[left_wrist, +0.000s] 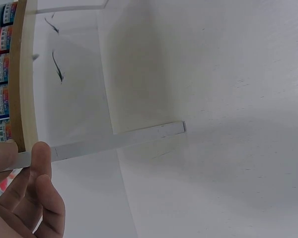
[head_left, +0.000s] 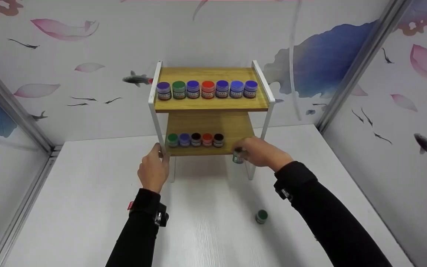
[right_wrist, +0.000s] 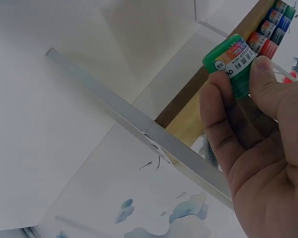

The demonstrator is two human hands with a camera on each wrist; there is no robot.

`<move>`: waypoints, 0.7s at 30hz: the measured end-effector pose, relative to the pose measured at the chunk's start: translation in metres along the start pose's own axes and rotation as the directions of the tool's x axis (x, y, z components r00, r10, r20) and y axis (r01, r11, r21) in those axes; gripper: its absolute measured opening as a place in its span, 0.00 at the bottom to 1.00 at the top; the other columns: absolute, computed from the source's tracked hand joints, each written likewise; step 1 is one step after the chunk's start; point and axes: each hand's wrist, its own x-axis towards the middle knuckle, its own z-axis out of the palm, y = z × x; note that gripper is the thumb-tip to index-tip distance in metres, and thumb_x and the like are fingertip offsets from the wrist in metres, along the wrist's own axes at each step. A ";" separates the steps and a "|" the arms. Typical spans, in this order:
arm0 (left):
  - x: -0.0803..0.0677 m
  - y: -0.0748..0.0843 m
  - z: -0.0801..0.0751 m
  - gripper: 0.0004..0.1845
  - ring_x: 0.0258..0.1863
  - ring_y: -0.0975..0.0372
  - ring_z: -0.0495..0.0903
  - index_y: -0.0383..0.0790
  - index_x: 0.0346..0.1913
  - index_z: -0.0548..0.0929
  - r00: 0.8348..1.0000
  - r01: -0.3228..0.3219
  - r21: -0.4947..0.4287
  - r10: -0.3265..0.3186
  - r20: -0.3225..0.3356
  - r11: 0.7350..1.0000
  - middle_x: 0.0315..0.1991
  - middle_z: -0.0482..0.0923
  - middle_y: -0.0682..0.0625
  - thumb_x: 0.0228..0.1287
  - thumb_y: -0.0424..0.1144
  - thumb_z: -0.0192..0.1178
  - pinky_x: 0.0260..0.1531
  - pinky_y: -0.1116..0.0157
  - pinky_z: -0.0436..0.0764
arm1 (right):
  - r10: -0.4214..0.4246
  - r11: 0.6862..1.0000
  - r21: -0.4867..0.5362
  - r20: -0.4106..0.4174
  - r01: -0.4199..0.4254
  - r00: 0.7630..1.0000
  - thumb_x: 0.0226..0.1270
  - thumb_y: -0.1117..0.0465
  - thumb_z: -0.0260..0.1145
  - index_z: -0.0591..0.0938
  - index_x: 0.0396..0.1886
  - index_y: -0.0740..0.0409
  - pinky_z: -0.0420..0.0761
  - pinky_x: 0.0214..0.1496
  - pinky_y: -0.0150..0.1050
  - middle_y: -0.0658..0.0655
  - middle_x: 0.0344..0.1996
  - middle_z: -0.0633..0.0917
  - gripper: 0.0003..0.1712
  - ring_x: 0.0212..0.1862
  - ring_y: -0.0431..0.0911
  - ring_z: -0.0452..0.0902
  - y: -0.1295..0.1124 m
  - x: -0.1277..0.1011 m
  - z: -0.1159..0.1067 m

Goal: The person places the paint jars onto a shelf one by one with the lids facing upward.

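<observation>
My right hand (head_left: 260,151) pinches a small green paint jar (right_wrist: 234,62) between thumb and fingers, at the front right edge of the lower wooden shelf (head_left: 237,131). In the head view the fingers partly cover this jar (head_left: 238,156). My left hand (head_left: 153,168) grips the white frame post (left_wrist: 84,147) of the rack at the lower shelf's front left corner. Along the lower shelf stands a row of several paint jars, from a green jar (head_left: 172,139) at the left to a black-lidded jar (head_left: 218,139) at the right.
The upper shelf (head_left: 209,104) carries a row of several jars, with purple, green, blue and red lids. Another green-lidded jar (head_left: 261,216) stands on the white table (head_left: 206,237) in front of the rack. Printed wall panels (head_left: 213,33) enclose the back and sides.
</observation>
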 end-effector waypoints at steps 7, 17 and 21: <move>0.000 -0.001 0.000 0.10 0.28 0.52 0.82 0.41 0.47 0.79 1.000 0.005 0.003 -0.005 -0.002 1.000 0.41 0.87 0.43 0.69 0.42 0.59 0.19 0.60 0.71 | 0.018 1.000 -0.023 -0.025 -0.018 1.000 0.68 0.68 0.62 0.81 0.57 0.60 0.79 0.58 0.49 0.61 0.50 0.84 0.18 0.51 0.52 0.79 -0.008 0.010 -0.008; -0.001 0.000 0.002 0.10 0.24 0.54 0.80 0.42 0.48 0.80 1.000 -0.018 -0.017 0.018 -0.022 1.000 0.39 0.87 0.44 0.68 0.40 0.60 0.16 0.64 0.69 | 0.012 0.993 -0.113 -0.081 -0.021 0.997 0.67 0.68 0.63 0.80 0.58 0.61 0.77 0.61 0.49 0.61 0.54 0.84 0.20 0.54 0.53 0.80 -0.008 0.025 -0.009; 0.000 -0.001 0.001 0.11 0.25 0.54 0.82 0.42 0.49 0.80 1.000 -0.011 -0.016 0.011 -0.018 1.000 0.40 0.87 0.44 0.68 0.41 0.60 0.17 0.63 0.71 | 0.025 0.993 -0.116 -0.095 -0.036 0.995 0.67 0.67 0.62 0.80 0.58 0.60 0.77 0.61 0.49 0.61 0.54 0.83 0.20 0.55 0.53 0.80 -0.007 0.032 -0.008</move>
